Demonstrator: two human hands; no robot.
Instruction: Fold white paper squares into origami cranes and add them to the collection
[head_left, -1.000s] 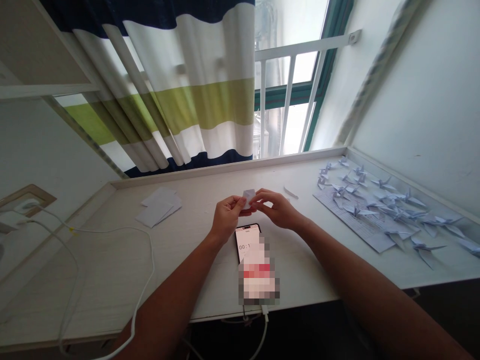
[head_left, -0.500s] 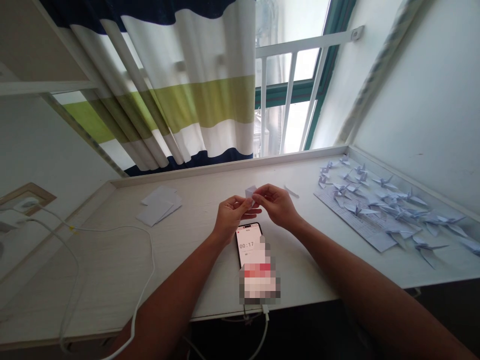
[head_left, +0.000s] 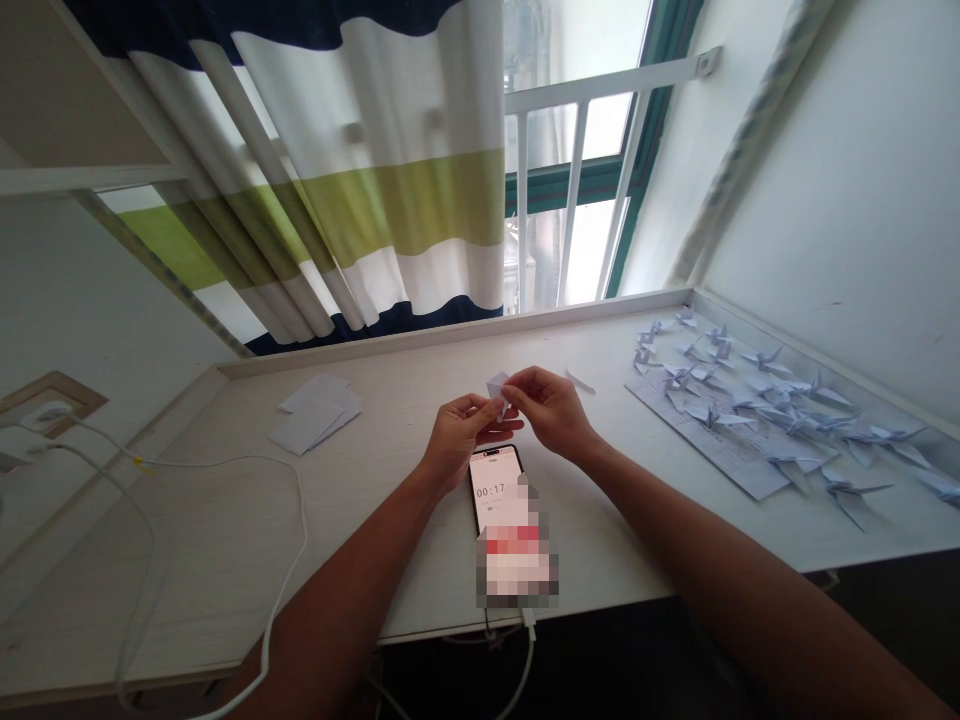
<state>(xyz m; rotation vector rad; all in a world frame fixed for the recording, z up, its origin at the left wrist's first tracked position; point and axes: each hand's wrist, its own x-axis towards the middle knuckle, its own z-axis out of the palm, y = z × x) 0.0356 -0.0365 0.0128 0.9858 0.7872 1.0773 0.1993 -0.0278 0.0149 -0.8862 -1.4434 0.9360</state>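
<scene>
A small folded piece of white paper (head_left: 496, 384) is pinched between my two hands, above the middle of the desk. My left hand (head_left: 466, 430) grips its lower left side, with thumb on top and fingers beneath. From the right, my right hand (head_left: 551, 405) pinches the paper's edge between thumb and forefinger. Fingers cover part of the folds. Just below the hands lies a phone (head_left: 499, 500) showing 00:17, its lower part pixelated.
Loose white paper sheets (head_left: 315, 412) lie to the left. Several folded paper cranes (head_left: 765, 362) cover the right side, some on a printed sheet (head_left: 759, 482). A thin paper strip (head_left: 580, 381) lies behind my right hand. A white cable (head_left: 304, 500) crosses the left.
The view has shifted very slightly. Both hands keep their hold on the folded paper, and their fingers have barely moved.
</scene>
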